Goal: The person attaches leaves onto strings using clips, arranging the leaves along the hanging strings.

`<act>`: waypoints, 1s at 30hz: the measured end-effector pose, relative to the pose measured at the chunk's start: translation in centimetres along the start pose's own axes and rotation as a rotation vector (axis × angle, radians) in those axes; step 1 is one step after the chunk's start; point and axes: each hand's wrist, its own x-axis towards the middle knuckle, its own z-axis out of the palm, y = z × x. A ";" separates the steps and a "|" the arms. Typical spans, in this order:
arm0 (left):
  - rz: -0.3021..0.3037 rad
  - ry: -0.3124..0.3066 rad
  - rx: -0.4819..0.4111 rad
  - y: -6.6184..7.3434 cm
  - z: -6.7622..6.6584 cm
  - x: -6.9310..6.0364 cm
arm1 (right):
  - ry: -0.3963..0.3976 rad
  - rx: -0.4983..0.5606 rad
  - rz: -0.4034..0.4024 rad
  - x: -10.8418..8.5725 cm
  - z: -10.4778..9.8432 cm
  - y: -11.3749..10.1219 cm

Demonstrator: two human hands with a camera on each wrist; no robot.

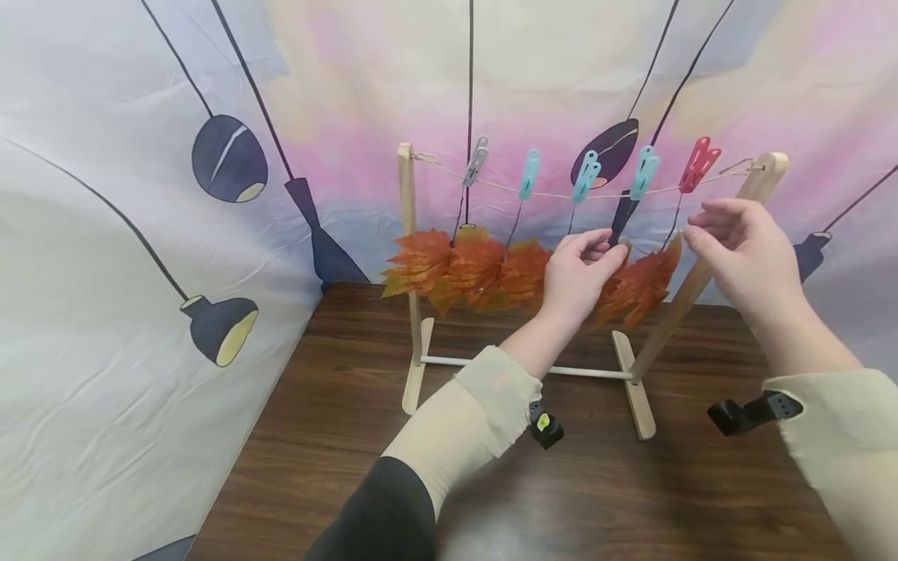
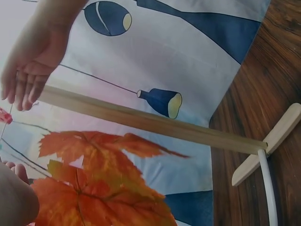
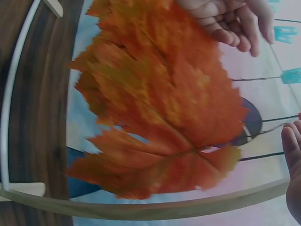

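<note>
Orange maple leaves (image 1: 477, 269) hang in a row by their stems from plastic clothespins on a string (image 1: 554, 195). The string runs between two posts of a small wooden rack (image 1: 669, 323). My left hand (image 1: 578, 276) is in front of the leaves on the right side, fingers loosely bent and holding nothing. Beside the red clothespin (image 1: 699, 165) and the rightmost leaf (image 1: 641, 288), my right hand (image 1: 754, 253) is raised with its fingers relaxed and nothing in them. In the right wrist view, the leaves (image 3: 160, 94) overlap one another.
A grey clothespin (image 1: 476, 161) and light-blue clothespins (image 1: 586, 177) sit along the string left of the red one. The rack's feet (image 1: 634, 389) stand on a dark wooden table (image 1: 337, 436). Behind hangs a cloth printed with lamps (image 1: 230, 160).
</note>
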 end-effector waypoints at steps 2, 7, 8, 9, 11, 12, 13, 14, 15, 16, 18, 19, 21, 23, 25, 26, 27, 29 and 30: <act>0.006 0.004 -0.003 -0.1 -0.3 -0.2 | -0.005 0.017 -0.014 -0.4 0.6 0.5; 0.014 0.009 -0.036 -0.8 -1.0 -0.6 | -0.025 0.094 -0.043 -1.2 2.1 1.6; 0.016 0.010 -0.034 -1.0 -1.2 -0.7 | -0.029 0.105 -0.045 -1.4 2.4 1.7; 0.020 0.007 -0.029 -1.1 -1.4 -0.8 | -0.032 0.115 -0.047 -1.6 2.6 1.9; 0.027 -0.008 -0.009 -1.5 -1.8 -1.0 | -0.046 0.127 -0.054 -2.0 3.1 2.2; 0.034 -0.020 0.002 -1.6 -2.0 -1.1 | -0.053 0.138 -0.062 -2.3 3.3 2.4; 0.040 -0.032 0.017 -1.8 -2.2 -1.2 | -0.063 0.144 -0.069 -2.6 3.5 2.6; 0.047 -0.044 0.026 -1.9 -2.4 -1.2 | -0.071 0.149 -0.075 -2.9 3.7 2.8; 0.054 -0.054 0.035 -2.0 -2.6 -1.3 | -0.078 0.153 -0.083 -3.2 3.9 3.0; 0.056 -0.063 0.042 -2.2 -2.7 -1.4 | -0.083 0.154 -0.090 -3.6 4.1 3.2; 0.060 -0.074 0.050 -2.3 -3.1 -1.5 | -0.089 0.157 -0.096 -4.1 4.5 3.6; 0.057 -0.078 0.051 -2.4 -3.3 -1.6 | -0.090 0.156 -0.097 -4.3 4.6 3.8; 0.057 -0.082 0.047 -2.5 -3.6 -1.8 | -0.097 0.142 -0.095 -4.6 5.0 4.1; 0.058 -0.083 0.037 -2.7 -4.1 -1.9 | -0.109 0.123 -0.086 -4.8 5.3 4.3; 0.058 -0.085 0.027 -3.0 -4.5 -2.1 | -0.117 0.109 -0.082 -4.9 5.7 4.4; 0.061 -0.083 0.027 -3.2 -4.8 -2.2 | -0.120 0.109 -0.082 -5.0 5.8 4.5; 0.060 -0.082 0.024 -3.4 -5.0 -2.3 | -0.121 0.108 -0.082 -5.1 6.0 4.6; 0.049 -0.082 0.026 -3.8 -5.4 -2.5 | -0.122 0.115 -0.083 -5.3 6.3 4.7; 0.042 -0.081 0.029 -4.0 -5.6 -2.7 | -0.125 0.120 -0.082 -5.5 6.4 4.8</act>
